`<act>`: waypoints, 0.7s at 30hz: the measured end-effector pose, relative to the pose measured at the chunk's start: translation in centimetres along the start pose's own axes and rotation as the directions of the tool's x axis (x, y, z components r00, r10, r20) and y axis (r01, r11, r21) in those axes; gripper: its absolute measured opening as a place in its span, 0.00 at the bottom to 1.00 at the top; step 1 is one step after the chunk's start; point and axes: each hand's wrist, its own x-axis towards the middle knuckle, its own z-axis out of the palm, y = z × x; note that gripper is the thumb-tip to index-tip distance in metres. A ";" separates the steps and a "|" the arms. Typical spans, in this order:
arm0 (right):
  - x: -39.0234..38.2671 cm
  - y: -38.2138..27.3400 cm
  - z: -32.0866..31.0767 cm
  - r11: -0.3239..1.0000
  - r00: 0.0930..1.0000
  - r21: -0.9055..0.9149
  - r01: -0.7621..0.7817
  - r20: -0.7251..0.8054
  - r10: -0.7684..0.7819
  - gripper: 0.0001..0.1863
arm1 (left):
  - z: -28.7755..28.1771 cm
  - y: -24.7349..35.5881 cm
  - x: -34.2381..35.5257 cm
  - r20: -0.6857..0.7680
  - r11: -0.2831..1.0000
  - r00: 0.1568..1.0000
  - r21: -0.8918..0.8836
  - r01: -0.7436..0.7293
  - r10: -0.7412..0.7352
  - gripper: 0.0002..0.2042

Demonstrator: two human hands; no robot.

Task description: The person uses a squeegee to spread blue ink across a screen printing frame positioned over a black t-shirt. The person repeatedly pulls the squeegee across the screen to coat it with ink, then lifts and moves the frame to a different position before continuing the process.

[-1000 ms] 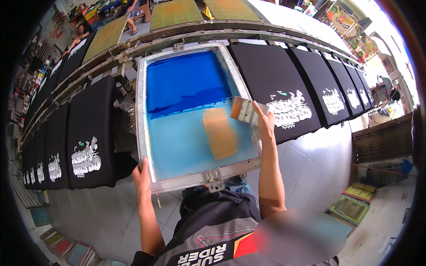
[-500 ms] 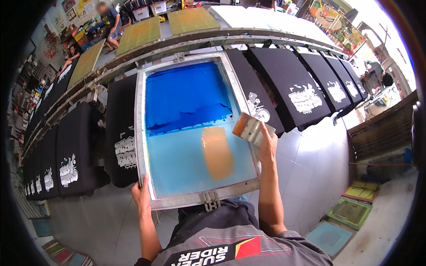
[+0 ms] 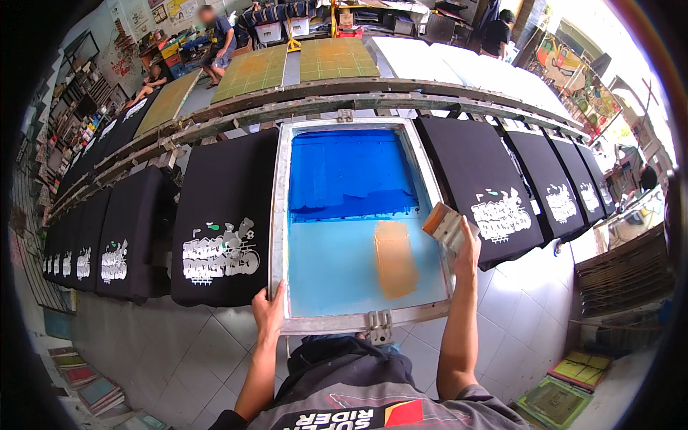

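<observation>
A screen printing frame (image 3: pixel 281 215) with pale metal edges is in front of me over the row of shirts. Deep blue ink (image 3: pixel 351 172) covers the far part of its mesh, and an orange-tan patch (image 3: pixel 395 261) marks the light blue near part. My left hand (image 3: pixel 269 314) grips the frame's left side by the near corner. In my right hand (image 3: pixel 467 249) is a short squeegee (image 3: pixel 446 228) with a metal body and an orange-brown edge, held at the frame's right side. Whether that hand also grips the frame is partly hidden.
Black shirts with white prints lie on boards left (image 3: pixel 222 229) and right (image 3: pixel 494 208) of the frame. A long rail (image 3: pixel 215 129) runs behind them. Farther back are green boards (image 3: pixel 251 72), white boards (image 3: pixel 408 61) and several people. More screens (image 3: pixel 584 369) rest at lower right.
The frame has moved right along the row with both hands. The shirt on its left is now uncovered, and the partly visible shirt on its right is now beneath it. My view has shifted too.
</observation>
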 end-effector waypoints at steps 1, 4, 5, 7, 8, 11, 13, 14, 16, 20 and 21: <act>0.7 0.1 0.1 1.000 1.000 -0.013 0.000 -0.001 0.000 0.25 | 0.6 0.2 0.3 0.007 1.000 1.000 0.011 0.024 -0.024 0.20; 3.3 -0.7 0.5 0.998 1.000 -0.059 0.020 0.020 -0.019 0.27 | 2.5 0.7 0.7 0.002 0.999 1.000 -0.036 -0.008 0.008 0.21; 4.8 0.1 0.0 0.993 0.997 -0.110 0.034 -0.063 -0.041 0.28 | 2.9 0.9 1.1 0.008 0.999 1.000 -0.046 -0.017 0.017 0.21; 5.7 0.3 0.7 0.991 0.994 -0.123 0.051 -0.088 -0.062 0.30 | 3.7 0.9 1.2 0.001 0.999 1.000 -0.033 -0.023 0.023 0.22; 6.0 -0.1 0.5 0.994 0.997 -0.106 0.016 -0.076 -0.024 0.31 | 4.3 1.1 1.2 -0.002 1.000 1.000 -0.017 -0.026 0.026 0.22; 6.2 -0.4 1.1 0.994 0.999 -0.107 -0.034 -0.045 0.029 0.36 | 4.8 1.0 1.4 -0.004 1.000 1.000 0.024 -0.014 0.014 0.22; 7.0 0.5 -0.4 0.990 1.000 -0.143 0.005 0.003 -0.005 0.34 | 4.9 1.4 1.3 0.027 0.999 0.999 0.047 0.017 -0.019 0.22; 7.3 1.0 -1.2 0.985 0.999 -0.167 0.037 0.041 -0.031 0.32 | 5.3 1.2 1.3 0.026 0.998 0.999 0.047 0.041 -0.042 0.22; 7.7 1.7 -1.9 0.991 1.000 -0.135 -0.008 0.020 0.011 0.27 | 5.6 1.6 1.2 0.016 1.000 1.000 0.011 0.026 -0.026 0.22; 7.9 1.8 -2.1 0.999 0.995 0.023 -0.039 0.096 0.037 0.25 | 6.2 0.4 1.5 0.043 0.992 0.997 0.116 0.053 -0.058 0.21; 6.7 0.6 -1.3 0.999 0.995 0.009 -0.053 0.082 0.052 0.26 | 6.3 0.4 1.6 0.041 0.987 0.994 0.129 0.091 -0.097 0.21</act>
